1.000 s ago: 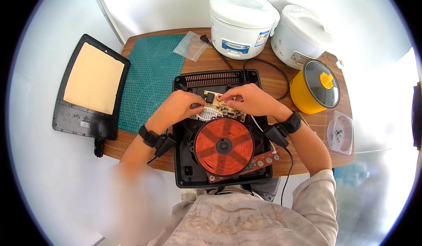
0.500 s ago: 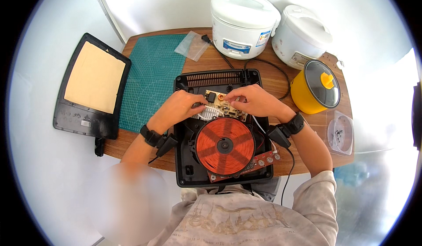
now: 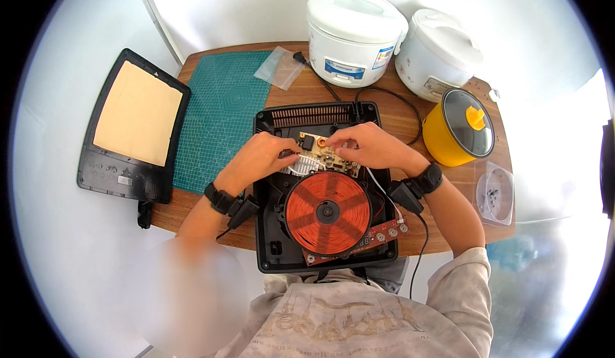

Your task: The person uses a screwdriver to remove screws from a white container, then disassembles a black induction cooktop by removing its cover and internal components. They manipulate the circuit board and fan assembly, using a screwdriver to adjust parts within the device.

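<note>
One circuit board (image 3: 330, 158) is seated in the open black housing (image 3: 269, 230), just beyond the large copper coil (image 3: 328, 195). Since a second ago only a slight change is seen: the fingertips of the right hand (image 3: 366, 145) have been drawn a little aside from the copper-coloured ring (image 3: 321, 142), which is left more fully exposed, while the pose of the left hand (image 3: 259, 155) is barely altered near the pale ribbed part (image 3: 306, 165). Attention is thus judged to be kept on the board. Thumb and forefinger are curled close on the left, loosely parted on the right; whether anything is pinched by either cannot be told.
</note>
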